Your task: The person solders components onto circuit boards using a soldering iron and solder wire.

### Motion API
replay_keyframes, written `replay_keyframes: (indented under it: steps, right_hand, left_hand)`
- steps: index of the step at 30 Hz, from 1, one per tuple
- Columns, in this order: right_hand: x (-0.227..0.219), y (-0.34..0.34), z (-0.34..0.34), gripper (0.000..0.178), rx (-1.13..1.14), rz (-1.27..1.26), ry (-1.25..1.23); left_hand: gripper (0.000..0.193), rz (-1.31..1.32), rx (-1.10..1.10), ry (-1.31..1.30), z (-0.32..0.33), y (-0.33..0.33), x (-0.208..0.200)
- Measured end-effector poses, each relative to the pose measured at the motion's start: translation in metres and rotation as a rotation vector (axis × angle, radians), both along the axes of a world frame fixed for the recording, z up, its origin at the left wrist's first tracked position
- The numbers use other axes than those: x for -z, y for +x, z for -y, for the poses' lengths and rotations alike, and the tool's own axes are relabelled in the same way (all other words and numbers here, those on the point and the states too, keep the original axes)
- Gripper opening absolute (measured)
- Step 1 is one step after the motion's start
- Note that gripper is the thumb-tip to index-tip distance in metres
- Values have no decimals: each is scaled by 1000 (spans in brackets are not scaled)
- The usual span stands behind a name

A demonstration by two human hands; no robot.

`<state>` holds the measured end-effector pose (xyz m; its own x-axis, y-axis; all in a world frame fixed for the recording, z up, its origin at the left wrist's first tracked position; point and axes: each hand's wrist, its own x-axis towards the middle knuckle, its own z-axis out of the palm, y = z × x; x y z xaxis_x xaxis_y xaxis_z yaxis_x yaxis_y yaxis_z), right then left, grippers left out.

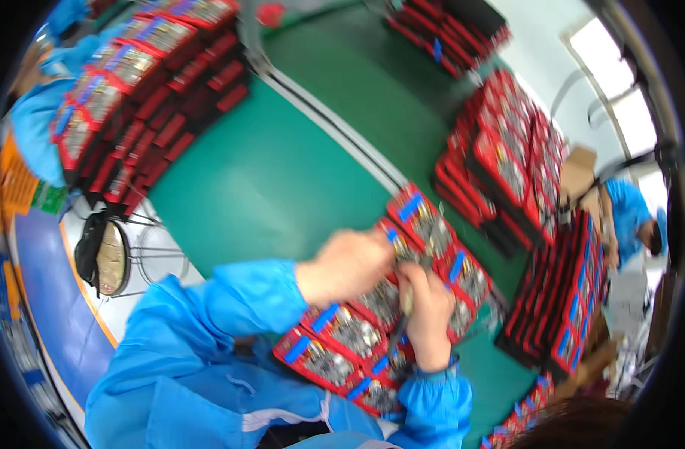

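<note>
A panel of several red-framed circuit boards (342,333), with blue strips and grey parts, lies in front of me on a green table. My left hand (350,263) is closed over the panel's upper left part, its fingertips blurred near a blue strip; whatever it pinches is hidden. Close beside it, my right hand (430,310) is wrapped round a slim tool (407,298) with a pale grip and a dark, cord-like tail running down over the boards. The tool's tip is too blurred to make out.
Stacked red-framed boards (151,112) stand at the far left, with more stacks at the right (507,161), the near right (556,299) and the back (447,37). A grey metal rail (327,123) crosses the green tabletop (245,172). Blue-sleeved people (625,217) sit at both sides. A stool (112,254) stands left.
</note>
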<state>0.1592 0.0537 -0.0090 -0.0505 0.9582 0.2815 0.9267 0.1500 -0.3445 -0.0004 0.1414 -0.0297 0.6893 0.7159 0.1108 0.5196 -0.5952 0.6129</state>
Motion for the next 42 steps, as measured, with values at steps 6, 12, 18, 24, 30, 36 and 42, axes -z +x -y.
replay_keyframes:
  steps: [6,12,18,24,30,36,42]
  right_hand:
    - [3,0,-7,19,-19,-63,200]
    - [24,17,-4,19,50,130,-68]
    - [29,16,-7,6,270,-459,-240]
    - [6,25,2,7,207,-229,-175]
    - [-12,30,6,7,152,-20,-101]
    - [-7,12,-9,8,89,204,1]
    - [1,2,-13,8,87,315,74]
  left_hand:
    - [12,71,61,-49,1,-2,-2]
    - [14,215,92,-173,-9,-7,3]
    - [14,207,38,-191,-7,-3,4]
    - [12,227,-45,-64,-1,0,4]
    - [12,246,-1,-99,-3,2,9]
    - [13,331,25,-124,-4,-3,13]
    - [15,372,27,-139,-5,-4,15]
